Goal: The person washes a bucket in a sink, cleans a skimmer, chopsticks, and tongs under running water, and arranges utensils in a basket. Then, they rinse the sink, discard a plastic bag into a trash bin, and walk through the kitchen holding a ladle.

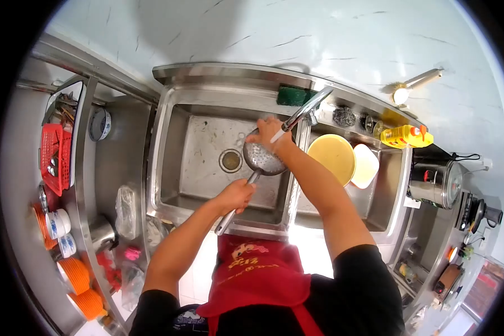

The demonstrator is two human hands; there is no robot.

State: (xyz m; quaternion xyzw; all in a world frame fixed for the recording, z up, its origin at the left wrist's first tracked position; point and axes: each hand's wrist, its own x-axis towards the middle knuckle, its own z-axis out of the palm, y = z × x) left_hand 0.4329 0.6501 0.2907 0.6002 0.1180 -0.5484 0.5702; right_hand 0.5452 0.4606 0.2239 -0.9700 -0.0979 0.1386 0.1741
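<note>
A metal skimmer with a perforated bowl [265, 161] is held over the left sink basin [207, 151], beneath the faucet [311, 106]. My left hand [238, 196] is closed around its handle, which points down toward the red apron. At the far rim of the bowl is my right hand [270, 133], its fingers bent over the edge and partly behind the water stream from the spout. Whether the right fingers hold anything besides the rim is hidden. The basin's round drain [230, 161] lies left of the skimmer.
The right basin holds a yellow bowl [331, 159] and a white container [365, 166]. Along the back ledge are a green scouring pad [294, 96], steel wool [344, 116] and a yellow bottle [403, 136]. Shelves with a red basket [56, 158] and orange bowls [75, 275] stand left.
</note>
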